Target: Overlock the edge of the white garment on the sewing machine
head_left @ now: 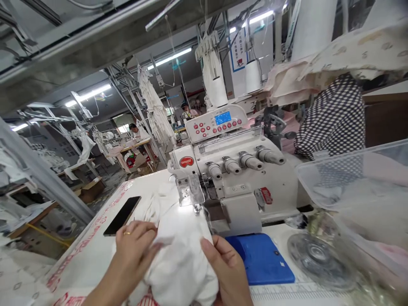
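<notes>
White fabric (181,255) lies bunched in front of an overlock sewing machine (236,187), its far end under the lit presser foot (196,209). On the fabric's left side, my left hand (135,244), with a ring on one finger, has its fingers curled onto a fold. My right hand (228,267) pinches the right edge between thumb and fingers, just below the foot. Both hands are closed on the cloth, and some fingertips are hidden by it. A dark phone (122,216) rests flat on the table beyond my left hand.
Right of my right hand lies a blue plate (264,259), then a clear round reel (315,253) and a clear plastic bin (353,178). A ruler strip (287,292) runs along the near edge. Thread cones (219,91) stand behind the machine. People sit at far workstations.
</notes>
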{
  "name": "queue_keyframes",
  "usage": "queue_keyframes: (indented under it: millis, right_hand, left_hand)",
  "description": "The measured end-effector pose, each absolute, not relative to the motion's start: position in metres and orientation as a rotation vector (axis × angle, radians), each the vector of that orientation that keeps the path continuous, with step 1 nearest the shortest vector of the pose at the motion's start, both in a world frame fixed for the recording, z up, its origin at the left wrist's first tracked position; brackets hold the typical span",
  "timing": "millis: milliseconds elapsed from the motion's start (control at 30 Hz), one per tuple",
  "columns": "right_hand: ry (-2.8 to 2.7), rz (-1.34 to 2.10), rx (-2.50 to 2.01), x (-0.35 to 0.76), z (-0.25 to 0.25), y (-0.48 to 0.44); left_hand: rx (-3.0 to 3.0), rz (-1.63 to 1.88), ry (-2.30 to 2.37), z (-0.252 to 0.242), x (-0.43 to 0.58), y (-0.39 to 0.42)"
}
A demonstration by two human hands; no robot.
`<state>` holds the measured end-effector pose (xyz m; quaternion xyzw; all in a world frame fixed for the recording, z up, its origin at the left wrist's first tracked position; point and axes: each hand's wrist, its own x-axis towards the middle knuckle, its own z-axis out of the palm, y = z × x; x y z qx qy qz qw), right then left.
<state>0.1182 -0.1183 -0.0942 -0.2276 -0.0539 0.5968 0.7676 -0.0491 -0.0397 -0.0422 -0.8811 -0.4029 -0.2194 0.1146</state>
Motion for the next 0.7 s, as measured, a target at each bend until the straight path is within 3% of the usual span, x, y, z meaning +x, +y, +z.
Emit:
queue_keyframes:
  millis: [200, 333, 567, 700]
  right_hand:
    - [-0.112, 1.291, -0.514, 0.116, -0.092, -0.119]
    - [-0.114, 1.261, -0.512, 0.113, -0.093, -0.12]
    - [-0.118, 1.241, -0.514, 0.114, -0.096, -0.119]
    - [-0.088, 1.239, -0.499, 0.112, -0.093, -0.119]
  left_hand:
    - [-2.748, -1.376, -1.778, -0.003, -0.047, -0.008]
    - [-2.574, -1.282, -1.593, 0.016, -0.026, 0.022]
    - [-2.58, -0.875, -1.311, -0.041, -0.045, -0.037]
    - [-2.671, -1.224, -1.563, -0.034, -0.052, -0.032]
